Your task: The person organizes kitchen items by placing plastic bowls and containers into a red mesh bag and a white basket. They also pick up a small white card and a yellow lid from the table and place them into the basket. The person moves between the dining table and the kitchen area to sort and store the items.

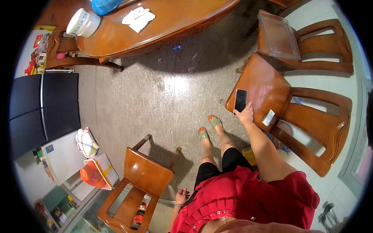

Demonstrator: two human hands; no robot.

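Observation:
My right hand [245, 113] reaches down to a wooden chair's seat [262, 78]. Its thumb and fingers hold the lower end of a black-screened smartphone [241, 99], which is over the seat's near left corner. On the same seat, to the right of that hand, lies a small white and green packet [268, 117]. My left hand [182, 195] hangs low at my side with loosely curled, slightly parted fingers, and nothing shows in it. Closest to that hand is another wooden chair [148, 171].
A glossy wooden table [172, 26] bears a white cloth [139, 19], a lidded pot [90, 24] and a blue item [105, 5]. Clear plastic covers a third chair [279, 36]. Along the left stand a dark-doored cabinet [59, 102], a woven bag [87, 142] and a box [106, 167] with an orange bag.

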